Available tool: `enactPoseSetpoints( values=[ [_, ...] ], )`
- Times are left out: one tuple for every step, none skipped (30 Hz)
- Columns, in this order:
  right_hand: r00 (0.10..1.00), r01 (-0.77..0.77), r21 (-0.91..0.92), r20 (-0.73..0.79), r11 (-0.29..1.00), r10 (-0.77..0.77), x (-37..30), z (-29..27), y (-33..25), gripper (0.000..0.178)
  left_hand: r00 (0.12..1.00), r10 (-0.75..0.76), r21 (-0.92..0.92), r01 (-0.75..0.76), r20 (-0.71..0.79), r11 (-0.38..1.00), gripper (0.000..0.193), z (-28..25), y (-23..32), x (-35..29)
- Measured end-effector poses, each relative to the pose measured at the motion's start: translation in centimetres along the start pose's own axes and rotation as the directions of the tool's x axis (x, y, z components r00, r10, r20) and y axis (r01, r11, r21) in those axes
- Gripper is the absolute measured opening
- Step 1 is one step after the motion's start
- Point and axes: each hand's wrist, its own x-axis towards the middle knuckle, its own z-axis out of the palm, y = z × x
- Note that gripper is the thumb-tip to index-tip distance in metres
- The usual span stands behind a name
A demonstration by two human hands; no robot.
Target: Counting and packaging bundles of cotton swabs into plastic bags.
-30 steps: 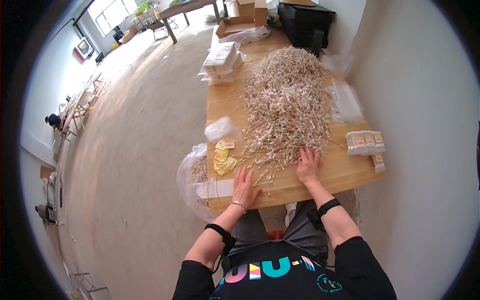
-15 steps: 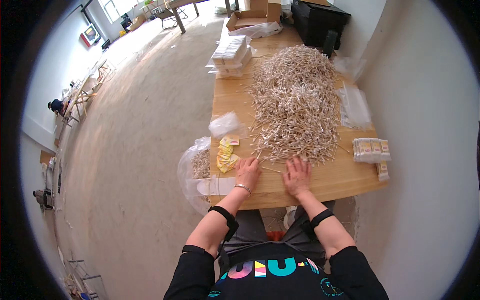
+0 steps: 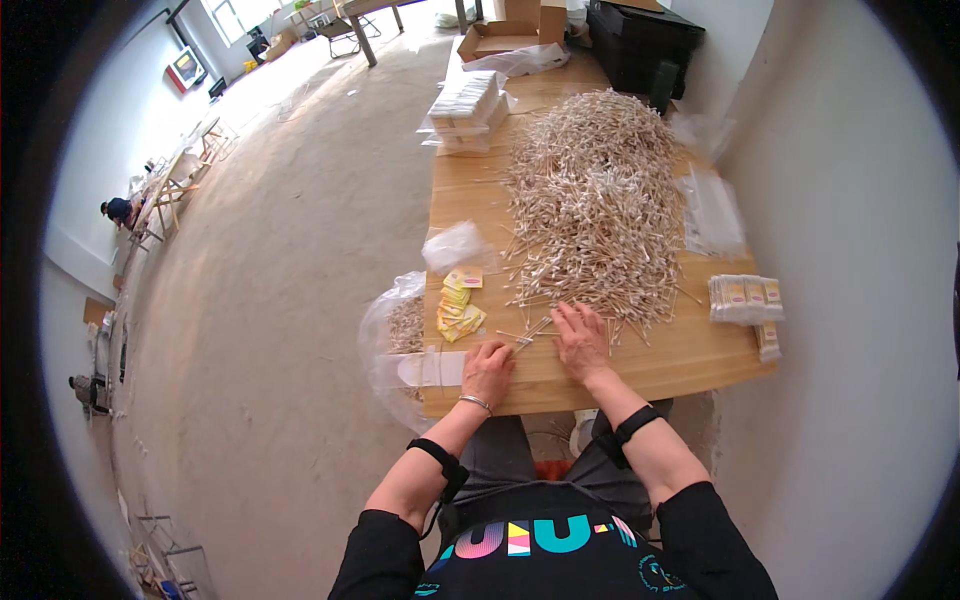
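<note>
A large heap of cotton swabs (image 3: 595, 200) with wooden sticks and white tips covers the middle of the wooden table (image 3: 640, 365). My right hand (image 3: 582, 342) lies palm down at the heap's near edge, open, its fingers touching swabs. Near the front edge, my left hand (image 3: 489, 372) rests on the table with its fingers bent but apart, holding nothing that I can see. A few loose swabs (image 3: 530, 336) lie slantwise between both hands. Beyond the left hand is a fanned group of yellow-and-white cards (image 3: 458, 312). A white strip (image 3: 435, 369) lies beside that hand.
A clear plastic bag (image 3: 375, 335) with swabs hangs at the left edge. Plastic sleeves (image 3: 455, 246) lie behind the cards. On the right are filled packets (image 3: 745, 299) and flat clear bags (image 3: 712, 212). White packs (image 3: 465, 105), an open carton (image 3: 510, 38) and a black box (image 3: 645, 45) stand farther back.
My left hand has drawn back toward the front edge. The right hand has shifted slightly left and farther in. Several swabs now lie slanted in the gap between them.
</note>
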Motion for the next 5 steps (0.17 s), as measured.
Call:
enactPoseSetpoints(
  values=[
    [0.998,0.055,-0.003,-0.016,0.998,-0.055,0.3,0.6,0.0,0.038,0.999,0.018,-0.017,-0.018,0.033,1.000,0.020,0.0,-0.1,0.0],
    [0.998,0.056,-0.003,-0.018,0.998,-0.056,0.5,1.0,0.1,0.038,0.999,0.019,-0.016,-0.018,0.032,1.000,0.020,0.2,-0.1,0.0],
    [0.993,0.049,0.039,0.108,0.998,-0.053,0.7,1.4,0.0,0.037,0.999,0.018,-0.033,-0.017,0.032,0.999,0.014,0.4,-0.2,0.0],
    [0.971,0.037,0.079,0.233,0.996,-0.054,0.9,1.7,-0.1,0.037,0.999,0.018,-0.050,-0.017,0.032,0.999,0.009,0.5,-0.4,0.0],
    [0.971,0.039,0.079,0.232,0.996,-0.057,1.0,1.9,-0.1,0.037,0.998,0.021,-0.051,-0.018,0.056,0.999,0.011,0.5,-0.6,-0.1]
  ],
)
